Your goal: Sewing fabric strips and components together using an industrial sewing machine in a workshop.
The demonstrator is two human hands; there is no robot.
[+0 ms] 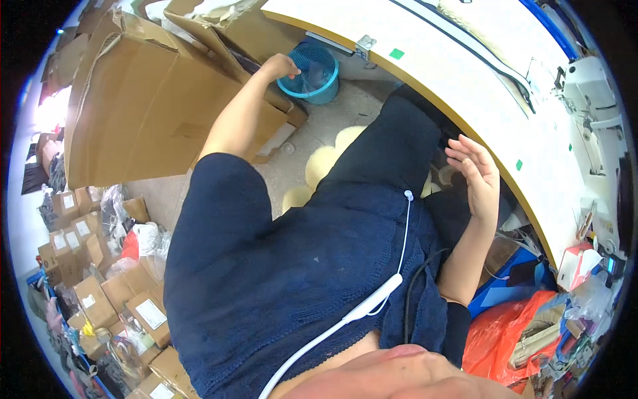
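The white table (458, 80) curves across the upper right; past its left corner stands tall cardboard (146, 113). Between them, on the floor (352, 110), sits a blue bin (319, 96). The right hand (475, 169), by the table's front edge, is loosely bent, fingers apart. The left hand (280, 66), best centred over the bin's opening, curls at its left rim; I cannot tell whether it clasps anything.
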